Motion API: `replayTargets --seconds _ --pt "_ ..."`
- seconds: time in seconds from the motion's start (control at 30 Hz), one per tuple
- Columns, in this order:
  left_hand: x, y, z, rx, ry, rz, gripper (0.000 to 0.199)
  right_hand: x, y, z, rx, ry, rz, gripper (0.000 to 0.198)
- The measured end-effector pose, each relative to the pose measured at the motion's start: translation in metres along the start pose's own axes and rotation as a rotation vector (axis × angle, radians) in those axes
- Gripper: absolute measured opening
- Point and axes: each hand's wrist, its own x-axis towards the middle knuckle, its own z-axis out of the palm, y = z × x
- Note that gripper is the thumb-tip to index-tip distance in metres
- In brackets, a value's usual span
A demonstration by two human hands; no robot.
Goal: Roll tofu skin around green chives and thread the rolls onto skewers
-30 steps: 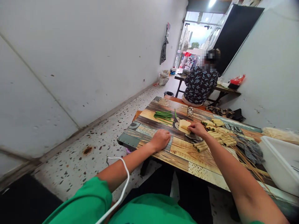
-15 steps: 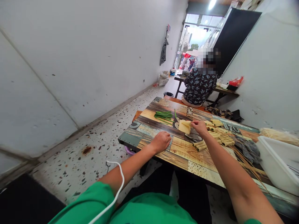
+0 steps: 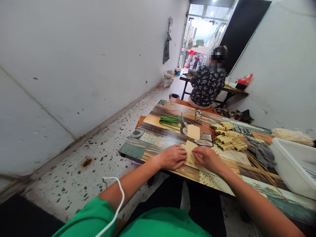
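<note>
A pale yellow tofu skin sheet [image 3: 189, 147] lies on the table in front of me, between my two hands. My left hand [image 3: 173, 157] has its curled fingers on the sheet's left edge. At the right edge, my right hand [image 3: 207, 158] is closed, thumb and fingertips at the sheet. Just beyond lies a stack of tofu skin sheets [image 3: 194, 131]. Cut green chives [image 3: 170, 120] form a bundle to the back left, with a single stalk [image 3: 182, 118] apart from it. Skewered tofu skin rolls [image 3: 225, 140] with green filling are piled to the right.
Thin wooden skewers [image 3: 266, 177] spread across the patterned table [image 3: 153, 140] at right, near a grey plastic bag [image 3: 263, 154]. A white plastic tub [image 3: 291, 164] stands at the right edge. A person [image 3: 208, 86] sits beyond the table, facing away.
My right hand has brought a sheet from the stack toward me, down onto the table. My left hand has shifted slightly right and now touches that sheet. The camera view has shifted slightly.
</note>
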Motion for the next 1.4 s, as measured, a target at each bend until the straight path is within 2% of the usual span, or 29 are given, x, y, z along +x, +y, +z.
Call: replayTargets --seconds 0.1,0.17,0.23,0.33,0.5,0.63,0.97,1.23,1.33,1.4 --pt "0.0 -0.002 0.001 0.069 0.026 0.063 0.015 0.047 0.025 -0.005 0.112 0.048 -0.044 0.025" --pt "0.0 -0.004 0.003 0.112 0.044 0.099 0.016 0.089 0.028 -0.005 0.1 0.049 -0.071 0.025" --pt "0.0 -0.006 0.005 0.132 0.061 0.117 0.018 0.131 0.019 -0.001 0.048 0.021 -0.095 0.026" --pt "0.001 -0.007 0.006 0.134 0.073 0.13 0.02 0.182 -0.003 0.007 -0.113 -0.052 -0.059 0.028" --pt "0.001 -0.009 0.01 0.111 0.057 0.14 0.02 0.227 -0.021 0.02 -0.283 -0.15 -0.02 0.028" --pt "0.002 -0.01 0.012 0.105 0.071 0.117 0.021 0.236 -0.02 0.025 -0.33 -0.174 -0.025 0.03" --pt "0.003 -0.009 0.009 0.096 0.067 0.124 0.02 0.231 -0.02 0.026 -0.389 -0.223 -0.067 0.031" --pt "0.004 -0.01 0.013 0.095 0.077 0.127 0.018 0.225 -0.015 0.013 -0.405 -0.181 -0.026 0.038" --pt "0.004 -0.012 0.015 0.051 0.126 0.151 0.012 0.221 -0.013 0.002 -0.394 -0.183 -0.024 0.036" --pt "0.002 -0.016 0.016 0.02 0.228 0.104 0.016 0.215 -0.012 -0.006 -0.378 -0.179 -0.037 0.036"
